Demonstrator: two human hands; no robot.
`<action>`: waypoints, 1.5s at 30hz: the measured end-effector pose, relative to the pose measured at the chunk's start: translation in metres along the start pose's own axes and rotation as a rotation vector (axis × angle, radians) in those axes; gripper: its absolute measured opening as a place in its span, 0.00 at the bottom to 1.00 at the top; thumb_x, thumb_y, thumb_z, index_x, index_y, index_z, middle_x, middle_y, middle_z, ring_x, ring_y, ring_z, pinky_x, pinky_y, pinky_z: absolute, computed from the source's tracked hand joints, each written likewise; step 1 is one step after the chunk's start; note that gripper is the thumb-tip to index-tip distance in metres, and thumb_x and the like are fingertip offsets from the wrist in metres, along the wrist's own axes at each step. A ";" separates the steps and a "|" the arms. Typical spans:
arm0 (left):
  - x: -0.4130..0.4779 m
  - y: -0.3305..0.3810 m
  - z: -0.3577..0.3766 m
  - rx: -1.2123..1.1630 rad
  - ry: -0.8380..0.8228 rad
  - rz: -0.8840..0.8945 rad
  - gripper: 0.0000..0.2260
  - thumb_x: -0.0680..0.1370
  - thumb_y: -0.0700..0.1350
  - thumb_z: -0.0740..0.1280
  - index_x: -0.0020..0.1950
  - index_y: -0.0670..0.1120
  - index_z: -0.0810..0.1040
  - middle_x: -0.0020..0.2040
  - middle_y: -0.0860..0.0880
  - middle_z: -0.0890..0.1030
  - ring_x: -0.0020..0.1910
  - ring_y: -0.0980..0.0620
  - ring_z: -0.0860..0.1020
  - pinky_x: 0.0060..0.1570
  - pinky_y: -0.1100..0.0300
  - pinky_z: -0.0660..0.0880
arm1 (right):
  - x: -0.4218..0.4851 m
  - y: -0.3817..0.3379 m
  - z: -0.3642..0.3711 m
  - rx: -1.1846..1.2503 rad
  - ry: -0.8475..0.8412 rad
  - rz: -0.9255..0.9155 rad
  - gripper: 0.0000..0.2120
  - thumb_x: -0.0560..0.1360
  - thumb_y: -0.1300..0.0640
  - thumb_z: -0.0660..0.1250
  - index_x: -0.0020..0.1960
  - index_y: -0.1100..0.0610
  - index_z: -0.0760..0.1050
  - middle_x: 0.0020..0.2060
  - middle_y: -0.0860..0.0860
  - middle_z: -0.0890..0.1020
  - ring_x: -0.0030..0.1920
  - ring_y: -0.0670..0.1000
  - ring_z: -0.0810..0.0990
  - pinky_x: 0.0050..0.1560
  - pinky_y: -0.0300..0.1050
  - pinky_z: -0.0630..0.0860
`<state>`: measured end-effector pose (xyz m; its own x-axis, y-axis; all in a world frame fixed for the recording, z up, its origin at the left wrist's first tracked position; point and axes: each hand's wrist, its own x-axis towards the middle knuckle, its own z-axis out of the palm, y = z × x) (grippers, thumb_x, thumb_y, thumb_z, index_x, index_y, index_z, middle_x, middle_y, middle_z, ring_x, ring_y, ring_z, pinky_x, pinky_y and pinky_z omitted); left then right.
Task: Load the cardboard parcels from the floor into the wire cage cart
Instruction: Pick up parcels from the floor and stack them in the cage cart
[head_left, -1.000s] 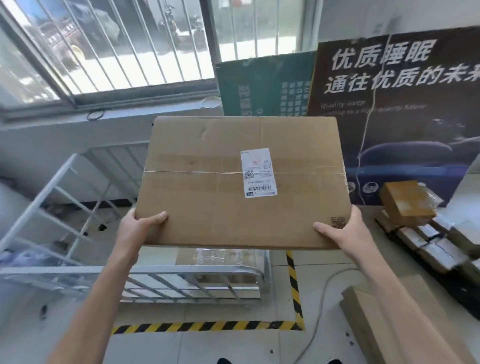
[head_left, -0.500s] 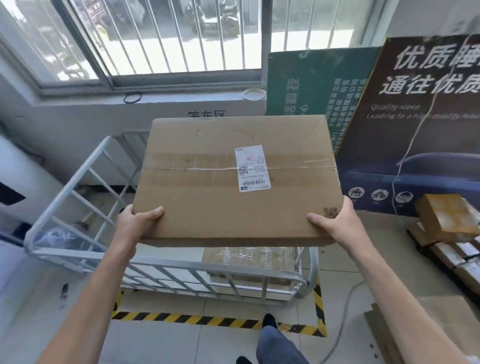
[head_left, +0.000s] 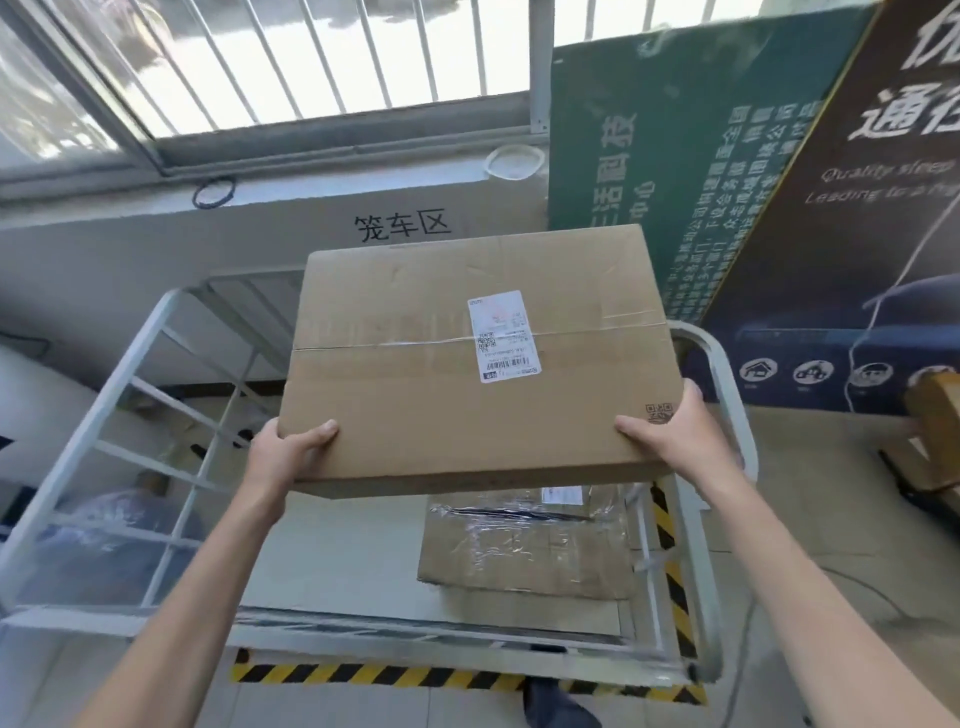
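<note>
Head view: Both hands hold one big flat box (head_left: 478, 358) up in the air over the cart (head_left: 722, 415). Only the thumbs show on top of the box. The other fingers are tucked under it and are hidden, so the grip is seen only from above. The left hand (head_left: 283, 452) holds the near left corner, with its thumb lying flat on the top. The right hand (head_left: 670, 431) holds the near right corner, with its thumb next to a small printed code square. The box reaches away from the fingers toward the wall. A white label (head_left: 503, 336) sits on top of it, past the right thumb, and its words are too small to read. A strip of clear tape runs across the top.

The box hides the middle of the cart. Below the hands, a second box (head_left: 524, 545) lies on the cart floor, wrapped in shiny tape. Its far end is hidden under the held box. Something blue (head_left: 119, 525) shows through the cart's left bars, well left of the left hand, too blurry to make out. A brown parcel (head_left: 935, 431) is cut off at the right edge of the picture. A dark shoe (head_left: 550, 701) peeks in at the bottom, on the yellow and black stripe (head_left: 363, 675).
</note>
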<state>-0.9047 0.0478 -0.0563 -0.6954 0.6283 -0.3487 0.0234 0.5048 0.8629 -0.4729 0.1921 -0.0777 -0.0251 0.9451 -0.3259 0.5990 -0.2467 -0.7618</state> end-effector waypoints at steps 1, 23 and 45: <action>0.025 -0.003 0.010 0.016 -0.006 -0.018 0.23 0.70 0.44 0.79 0.62 0.41 0.77 0.56 0.44 0.83 0.52 0.47 0.82 0.48 0.54 0.77 | 0.020 0.002 0.011 -0.005 0.003 0.016 0.43 0.65 0.41 0.80 0.70 0.54 0.62 0.65 0.52 0.76 0.62 0.56 0.76 0.60 0.56 0.75; 0.352 -0.178 0.194 0.139 -0.202 -0.080 0.21 0.71 0.47 0.78 0.60 0.45 0.75 0.52 0.53 0.81 0.47 0.59 0.80 0.39 0.66 0.74 | 0.266 0.143 0.203 0.014 0.132 0.166 0.42 0.67 0.46 0.80 0.73 0.54 0.62 0.67 0.51 0.74 0.64 0.51 0.74 0.66 0.54 0.72; 0.369 -0.290 0.242 0.179 -0.290 -0.120 0.34 0.64 0.54 0.79 0.64 0.47 0.69 0.60 0.52 0.80 0.57 0.54 0.80 0.55 0.55 0.77 | 0.314 0.247 0.249 -0.109 0.061 0.320 0.48 0.70 0.49 0.78 0.79 0.54 0.53 0.74 0.53 0.69 0.72 0.57 0.69 0.71 0.54 0.66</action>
<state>-0.9944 0.2765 -0.5237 -0.4684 0.6876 -0.5548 0.0976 0.6644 0.7410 -0.5318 0.3750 -0.5075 0.2237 0.8352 -0.5024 0.6510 -0.5117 -0.5607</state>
